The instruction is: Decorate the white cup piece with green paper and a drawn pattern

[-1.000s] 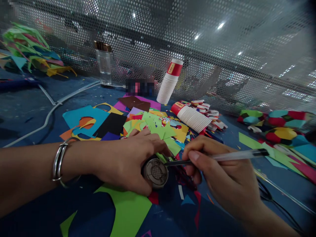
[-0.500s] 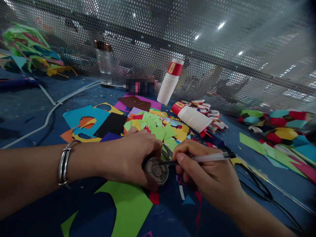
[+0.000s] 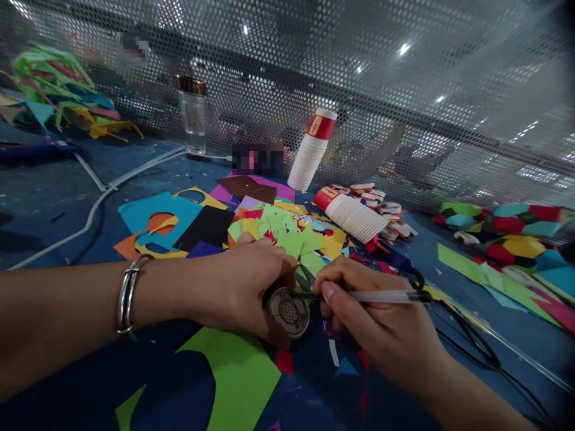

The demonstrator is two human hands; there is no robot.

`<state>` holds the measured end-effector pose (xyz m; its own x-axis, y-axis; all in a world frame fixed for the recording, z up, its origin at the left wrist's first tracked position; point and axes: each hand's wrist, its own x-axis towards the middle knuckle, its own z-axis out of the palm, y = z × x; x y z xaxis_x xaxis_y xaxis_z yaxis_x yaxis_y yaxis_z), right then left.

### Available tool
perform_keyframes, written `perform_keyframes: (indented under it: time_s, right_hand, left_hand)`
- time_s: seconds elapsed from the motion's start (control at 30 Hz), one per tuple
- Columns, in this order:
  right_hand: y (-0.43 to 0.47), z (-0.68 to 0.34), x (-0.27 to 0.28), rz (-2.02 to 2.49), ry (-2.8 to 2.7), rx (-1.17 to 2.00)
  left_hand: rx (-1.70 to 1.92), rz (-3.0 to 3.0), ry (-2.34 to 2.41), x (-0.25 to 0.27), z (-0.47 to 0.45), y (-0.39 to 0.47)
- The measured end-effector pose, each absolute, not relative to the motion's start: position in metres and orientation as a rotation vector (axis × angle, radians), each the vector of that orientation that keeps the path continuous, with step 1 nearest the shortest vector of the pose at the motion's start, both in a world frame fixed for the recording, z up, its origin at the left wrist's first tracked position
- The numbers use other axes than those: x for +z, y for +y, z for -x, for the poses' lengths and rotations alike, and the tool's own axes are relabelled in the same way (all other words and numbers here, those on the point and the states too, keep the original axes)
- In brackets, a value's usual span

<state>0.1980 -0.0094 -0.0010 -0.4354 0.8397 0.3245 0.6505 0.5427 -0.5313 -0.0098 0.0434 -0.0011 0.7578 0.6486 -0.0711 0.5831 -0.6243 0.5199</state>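
My left hand [image 3: 251, 281] is curled around a small round object [image 3: 290, 312] with a grey face, a dark side and a grid-like pattern at its centre. Its face is tilted up towards me; most of the side is hidden by my fingers. In my right hand [image 3: 359, 308] a pen [image 3: 381, 296] with a clear barrel is pinched near its front end. The pen points left, its tip at the upper edge of the round face; whether it touches I cannot tell. Just behind, between my hands, part of a pair of scissors [image 3: 306, 276] shows. Green paper [image 3: 242, 377] lies below my left hand.
Coloured paper scraps [image 3: 204, 228] cover the blue table [image 3: 94, 221]. Behind stand a glass bottle [image 3: 193, 120] and stacked paper cups [image 3: 309, 157]; another cup stack [image 3: 350, 214] lies over. A white cable [image 3: 92, 212] runs left, a black cord [image 3: 485, 350] right. Perforated metal panel [image 3: 260, 90] at the back.
The pen tip has shifted from on the round face to its upper edge, and the pen lies slightly flatter. Both hands keep their holds. The whole view has shifted slightly.
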Motion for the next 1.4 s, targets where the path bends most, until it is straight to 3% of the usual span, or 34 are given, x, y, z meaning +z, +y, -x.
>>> perform_keyframes:
  time_s: [0.63, 0.9, 1.4]
  right_hand:
    - [-0.0118, -0.1936, -0.001, 1.209, -2.233, 0.392]
    - [-0.0138, -0.1952, -0.0014, 1.23, -2.211, 0.515]
    - [-0.0134, -0.1911, -0.0004, 1.154, -2.284, 0.376]
  left_hand:
    - [0.163, -2.402, 0.85, -0.0009, 0.0116, 0.0461]
    - [0.159, -2.365, 0.835, -0.0009, 0.0133, 0.0485]
    - [0.141, -2.356, 0.828, -0.0018, 0.0131, 0.0498]
